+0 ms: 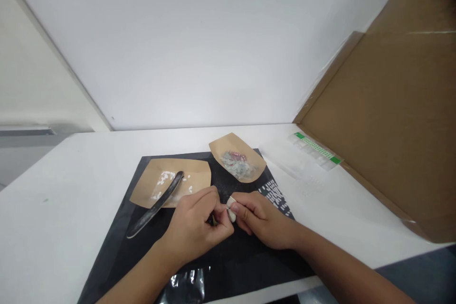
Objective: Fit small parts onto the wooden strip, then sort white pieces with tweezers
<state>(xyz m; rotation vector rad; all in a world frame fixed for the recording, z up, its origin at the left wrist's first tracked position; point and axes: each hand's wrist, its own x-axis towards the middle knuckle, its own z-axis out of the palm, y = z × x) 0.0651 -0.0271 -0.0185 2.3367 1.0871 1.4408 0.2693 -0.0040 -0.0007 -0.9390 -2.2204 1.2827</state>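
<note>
White, small and rounded, the piece sits pinched between the two hands just above the black mat, near its middle. The right hand closes its thumb and forefinger on the piece, seemingly to steady it, while the other fingers curl under and rest on the mat. The left hand comes in from the other side with its fingertips bunched together against the same piece, as if working at something too fine to make out; whether it holds a second item cannot be told. The hands touch each other at the piece, and both forearms lie low, which likely keeps the grip steady for close work.

Just beyond the left hand lies a brown paper tray with small white bits scattered in it. A dark, slim curved tool rests with one end in that tray and the other out on the mat, within easy reach. Behind the right hand, a second brown paper tray holds a heap of small grey pieces with a few reddish ones on top. Both trays sit on the mat, close enough to reach without shifting the arms.

The mat lies on a white table. Farther right, a clear strip with a green edge lies on the table beside a large cardboard sheet that leans up along the right side.
</note>
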